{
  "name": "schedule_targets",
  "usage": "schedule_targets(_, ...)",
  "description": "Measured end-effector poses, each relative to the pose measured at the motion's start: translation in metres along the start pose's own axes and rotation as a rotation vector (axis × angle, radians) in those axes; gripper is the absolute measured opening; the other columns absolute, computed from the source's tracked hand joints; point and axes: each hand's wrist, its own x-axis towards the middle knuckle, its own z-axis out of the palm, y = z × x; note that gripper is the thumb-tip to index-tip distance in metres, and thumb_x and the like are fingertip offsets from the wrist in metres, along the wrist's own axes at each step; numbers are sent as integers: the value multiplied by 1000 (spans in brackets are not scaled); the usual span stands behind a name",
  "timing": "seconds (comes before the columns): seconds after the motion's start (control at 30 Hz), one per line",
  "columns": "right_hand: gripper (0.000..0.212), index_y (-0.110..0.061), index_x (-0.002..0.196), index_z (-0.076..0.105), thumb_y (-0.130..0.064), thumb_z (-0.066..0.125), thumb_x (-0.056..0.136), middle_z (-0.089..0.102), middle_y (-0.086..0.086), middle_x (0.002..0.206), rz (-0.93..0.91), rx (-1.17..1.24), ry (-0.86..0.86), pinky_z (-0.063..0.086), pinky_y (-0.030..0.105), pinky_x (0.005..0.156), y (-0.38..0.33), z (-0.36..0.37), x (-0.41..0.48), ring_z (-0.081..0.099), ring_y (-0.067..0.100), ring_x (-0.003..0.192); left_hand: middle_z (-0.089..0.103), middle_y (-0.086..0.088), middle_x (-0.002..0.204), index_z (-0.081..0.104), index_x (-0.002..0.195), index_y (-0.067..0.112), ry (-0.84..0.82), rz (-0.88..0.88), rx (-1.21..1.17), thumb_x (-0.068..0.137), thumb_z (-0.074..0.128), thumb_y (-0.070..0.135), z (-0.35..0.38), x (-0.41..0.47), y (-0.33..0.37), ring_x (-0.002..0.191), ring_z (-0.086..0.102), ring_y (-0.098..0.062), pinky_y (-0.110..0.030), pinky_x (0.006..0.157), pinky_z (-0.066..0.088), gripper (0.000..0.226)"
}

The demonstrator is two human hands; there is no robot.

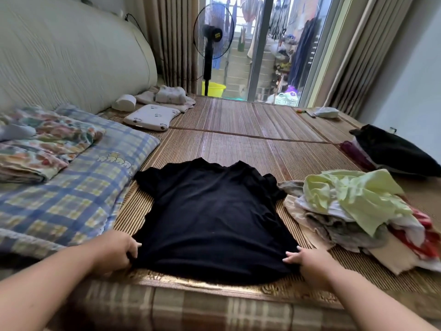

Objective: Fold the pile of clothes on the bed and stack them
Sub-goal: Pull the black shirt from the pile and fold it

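black shirt (pixel 212 218) flat on mat, hem corners gripped by left hand (pixel 117 252), right hand (pixel 307 262)

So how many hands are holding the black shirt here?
2. The left hand grips the black shirt at its near-left hem corner; the right hand grips the near-right corner. Both are in full view.
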Motion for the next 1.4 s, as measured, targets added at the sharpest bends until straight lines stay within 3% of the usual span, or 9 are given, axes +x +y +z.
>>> schedule_targets(0.2,42,-45,100,70,-19,45,79,62,-20,125,117,90,129,39,21,98,-25,-27,10,53,7,121,63,7,68,64,56,25,-142,-13,18,56,52,52,-16,7,17,96,61,-10,-39,85,51,29)
schedule_targets(0.33,34,-39,122,63,-29,51,92,57,-12,135,-147,208,288,35,22,107,-73,-18,53,48,9,129,58,14,112,68,100,40,204,81,124,80,52,60,-4,45,60,111,51,-13,-32,95,44,32)
schedule_targets(0.47,50,-37,140,46,-46,57,92,29,-9,156,-242,279,241,19,40,118,-124,0,90,17,10,146,27,8,155,41,140,42,98,66,-70,82,59,60,20,75,95,144,20,-15,-37,115,25,63)
schedule_targets(0.63,106,-44,150,13,-66,73,65,-9,-8,161,-241,193,14,-2,59,114,-123,-6,100,-17,21,147,-18,6,160,1,148,50,-163,30,9,61,71,67,22,78,98,145,-21,-23,-61,113,3,112)
schedule_targets(0.8,129,-52,144,-11,-84,63,45,-30,-8,155,-264,87,-72,-12,60,111,-103,13,78,-34,23,140,-40,3,151,-22,140,55,-327,33,54,47,75,73,22,65,101,136,-39,-28,-65,108,-10,135)
schedule_targets(0.93,116,-55,143,-11,-95,40,47,-28,-12,156,-237,138,28,-15,57,110,-94,36,53,-34,15,140,-38,5,152,-18,140,57,-237,85,50,47,61,83,40,50,106,136,-41,-24,-64,108,-13,125)
schedule_targets(1.07,98,-54,146,-3,-95,18,59,-20,-14,159,48,225,156,-8,58,112,-67,48,36,-23,16,145,-27,10,157,-10,142,59,-84,-82,-50,57,33,93,50,36,91,143,-28,-21,-63,110,-6,101)
schedule_targets(1.23,98,-44,149,-8,-92,21,69,-20,-6,160,364,305,98,-2,61,112,-37,51,19,-20,24,146,-20,-6,159,-9,148,49,-12,-389,-118,68,28,92,52,24,71,146,-16,-30,-57,115,4,98)
schedule_targets(1.4,104,-34,152,-1,-90,30,71,-11,-1,162,254,253,136,-4,62,111,-56,26,47,-15,25,147,-2,-5,162,2,152,38,52,-322,-82,66,31,91,31,51,91,148,-4,-30,-55,115,9,105)
